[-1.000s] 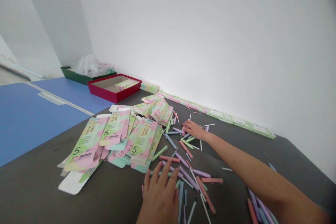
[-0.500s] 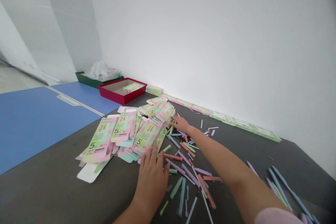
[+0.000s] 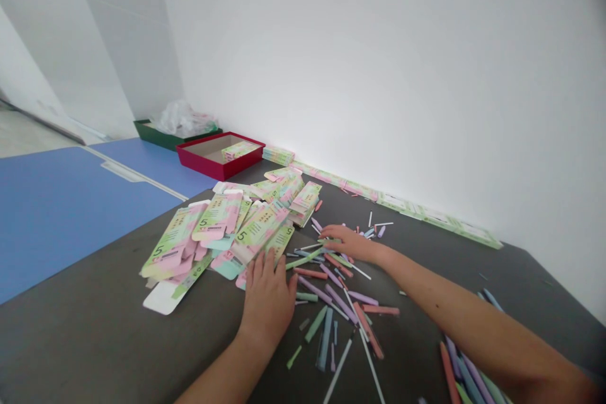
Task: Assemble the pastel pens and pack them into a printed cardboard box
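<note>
My left hand (image 3: pixel 266 295) lies palm down with its fingers spread, fingertips touching the lower edge of a pile of flat pastel cartons (image 3: pixel 260 232) marked "5". Over the upper part of a scatter of coloured pens and pen parts (image 3: pixel 330 295) reaches my right hand (image 3: pixel 349 242). Its fingers stretch out to the left, just above a light green pen piece (image 3: pixel 307 259); whether they touch it I cannot tell. Thin white sticks (image 3: pixel 370 360) lie among the purple, red, blue and green pieces.
A red tray (image 3: pixel 201 167) holding a few cartons and a green tray (image 3: pixel 156 134) with a plastic bag (image 3: pixel 182 118) stand at the back left. A row of cartons (image 3: pixel 426 214) lines the white wall. More pens (image 3: pixel 466 372) lie beneath my right forearm.
My right hand has drawn back from the carton pile, moving right and nearer over the pens. Small cartons at the pile's right side have shifted. My left hand stays by the pile.
</note>
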Motion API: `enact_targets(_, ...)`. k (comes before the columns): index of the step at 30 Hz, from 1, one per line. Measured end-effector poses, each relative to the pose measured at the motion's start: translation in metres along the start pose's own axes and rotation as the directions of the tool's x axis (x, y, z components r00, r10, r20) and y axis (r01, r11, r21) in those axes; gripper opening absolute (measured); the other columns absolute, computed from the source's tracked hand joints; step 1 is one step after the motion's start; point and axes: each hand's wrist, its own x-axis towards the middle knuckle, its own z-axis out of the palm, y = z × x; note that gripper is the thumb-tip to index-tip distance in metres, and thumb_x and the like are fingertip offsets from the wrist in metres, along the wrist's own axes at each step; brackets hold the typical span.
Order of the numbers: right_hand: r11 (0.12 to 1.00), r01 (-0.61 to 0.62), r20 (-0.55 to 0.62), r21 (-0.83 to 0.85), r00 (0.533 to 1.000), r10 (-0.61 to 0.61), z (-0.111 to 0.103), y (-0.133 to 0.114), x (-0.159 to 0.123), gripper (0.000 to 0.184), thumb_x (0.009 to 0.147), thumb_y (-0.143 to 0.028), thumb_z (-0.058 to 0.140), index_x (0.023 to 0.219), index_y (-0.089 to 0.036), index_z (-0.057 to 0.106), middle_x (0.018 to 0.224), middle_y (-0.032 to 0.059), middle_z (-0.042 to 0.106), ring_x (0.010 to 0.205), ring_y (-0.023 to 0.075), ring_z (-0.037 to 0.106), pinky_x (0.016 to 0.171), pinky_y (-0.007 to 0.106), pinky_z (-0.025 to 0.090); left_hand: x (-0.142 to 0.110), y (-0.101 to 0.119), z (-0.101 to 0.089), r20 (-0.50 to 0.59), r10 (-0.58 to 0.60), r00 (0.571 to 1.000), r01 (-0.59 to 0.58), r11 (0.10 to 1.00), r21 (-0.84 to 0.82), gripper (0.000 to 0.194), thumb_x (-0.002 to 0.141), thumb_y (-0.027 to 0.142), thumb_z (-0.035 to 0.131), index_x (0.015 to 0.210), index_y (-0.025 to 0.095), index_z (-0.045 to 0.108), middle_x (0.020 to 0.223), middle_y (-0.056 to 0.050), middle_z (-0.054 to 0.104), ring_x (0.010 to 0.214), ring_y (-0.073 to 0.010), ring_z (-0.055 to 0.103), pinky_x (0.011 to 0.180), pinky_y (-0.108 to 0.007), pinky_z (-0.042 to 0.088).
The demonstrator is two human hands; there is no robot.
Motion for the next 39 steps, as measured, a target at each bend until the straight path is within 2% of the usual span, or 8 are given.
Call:
enact_targets(3,1.0,-0.029,-0.05,-0.011,0.998,0.029,-0.019,0.006,-0.004,0.034,0.083,-0.041,0.054,0.11,-0.02,0.062,0.113,0.0091,0.06,0.107,0.0213,0.056,0.092,0.037,0.045,-0.001,0.004,-0.002,-0.015,0.043,0.999,-0.044,0.998,-0.041,0.039,0.087,0.033,0.045,0.119,0.014,0.056,0.131,-0.015,0.051,0.123,-0.0309,0.042,0.102,-0.049,0.033)
enact_targets(6,0.999,-0.033,-0.064,-0.037,0.997,0.03,-0.026,0.006,0.009,0.034,0.085,-0.038,0.053,0.111,-0.018,0.06,0.117,0.0113,0.057,0.112,0.0224,0.053,0.095,0.039,0.042,-0.003,0.007,-0.002,0.003,0.066,0.998,-0.066,0.996,-0.062,0.039,0.087,0.032,0.044,0.119,0.013,0.056,0.13,-0.014,0.052,0.122,-0.0294,0.043,0.103,-0.047,0.032)
enact_targets(11,0.996,0.043,-0.012,-0.073,0.999,-0.044,-0.005,-0.012,0.053,0.03,0.088,-0.032,0.05,0.113,-0.018,0.059,0.125,0.0089,0.054,0.118,0.0191,0.047,0.102,0.034,0.034,-0.003,0.003,0.001,0.03,0.065,0.997,-0.063,0.997,-0.044,0.037,0.087,0.032,0.044,0.115,0.012,0.058,0.127,-0.014,0.055,0.119,-0.0294,0.046,0.103,-0.048,0.031)
enact_targets(14,0.995,0.031,0.003,-0.098,1.0,-0.031,0.006,-0.02,0.063,0.032,0.088,-0.035,0.05,0.113,-0.018,0.058,0.124,0.0097,0.054,0.118,0.0213,0.046,0.101,0.037,0.034,-0.001,-0.001,0.003,0.033,0.038,0.999,-0.037,0.999,-0.018,0.039,0.087,0.033,0.043,0.114,0.01,0.059,0.128,-0.015,0.054,0.119,-0.0301,0.046,0.103,-0.048,0.031)
enact_targets(23,0.995,-0.05,0.066,-0.091,0.996,0.056,-0.011,-0.019,0.017,0.027,0.083,-0.046,0.053,0.094,-0.027,0.068,0.096,0.0025,0.068,0.095,0.0229,0.059,0.086,0.038,0.042,-0.002,0.003,0.003,0.014,0.055,0.998,-0.054,0.998,-0.039,0.043,0.087,0.034,0.043,0.12,0.008,0.055,0.133,-0.017,0.049,0.125,-0.0305,0.041,0.105,-0.048,0.028)
enact_targets(29,0.996,-0.078,0.022,-0.035,0.997,0.079,-0.027,-0.009,0.005,0.03,0.085,-0.041,0.051,0.1,-0.021,0.066,0.091,0.0047,0.067,0.085,0.0185,0.062,0.077,0.031,0.048,-0.001,0.006,0.001,-0.017,0.098,0.995,-0.099,0.991,-0.088,0.04,0.088,0.032,0.043,0.12,0.012,0.055,0.133,-0.014,0.05,0.125,-0.0287,0.042,0.105,-0.048,0.03)
enact_targets(35,0.997,-0.03,0.019,-0.073,0.999,0.032,-0.011,-0.018,0.042,0.022,0.085,-0.032,0.053,0.094,-0.019,0.068,0.101,0.0063,0.066,0.099,0.0195,0.058,0.089,0.032,0.043,0.001,0.004,0.002,-0.009,0.091,0.996,-0.091,0.993,-0.073,0.038,0.088,0.03,0.043,0.118,0.012,0.056,0.13,-0.015,0.053,0.122,-0.0283,0.045,0.103,-0.048,0.032)
enact_targets(39,0.99,-0.084,-0.002,-0.11,0.996,0.085,-0.004,-0.016,0.065,0.021,0.085,-0.034,0.055,0.096,-0.021,0.068,0.101,0.0041,0.067,0.097,0.018,0.059,0.088,0.029,0.044,0.003,0.001,-0.001,-0.022,0.097,0.995,-0.098,0.993,-0.071,0.037,0.088,0.03,0.043,0.117,0.012,0.057,0.127,-0.015,0.055,0.12,-0.0285,0.046,0.103,-0.049,0.033)
